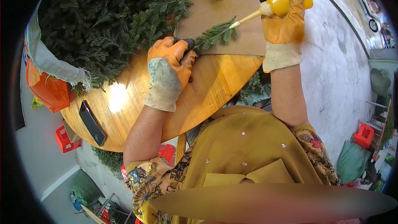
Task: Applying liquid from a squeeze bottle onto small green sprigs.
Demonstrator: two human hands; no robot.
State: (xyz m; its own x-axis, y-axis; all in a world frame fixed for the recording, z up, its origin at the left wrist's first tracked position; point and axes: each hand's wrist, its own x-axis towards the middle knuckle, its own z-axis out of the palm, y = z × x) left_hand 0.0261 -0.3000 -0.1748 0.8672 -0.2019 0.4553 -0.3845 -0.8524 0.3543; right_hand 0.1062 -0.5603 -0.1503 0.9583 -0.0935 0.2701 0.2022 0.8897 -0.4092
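My left hand, in an orange-coated work glove with dark fingertips, pinches the stem end of a small green fir sprig over the cardboard. In the same kind of glove, my right hand grips a yellow squeeze bottle. The bottle is tilted, and its long nozzle points down to the left. Its pale tip meets the sprig's needles near the far end, or sits just above them; I cannot tell which. Left of the sprig lies a large heap of green fir sprigs.
The round wooden table bears a brown cardboard sheet and a black phone near its left edge. An orange bag hangs beside a white woven sack. Red stools and green sacks stand on the floor.
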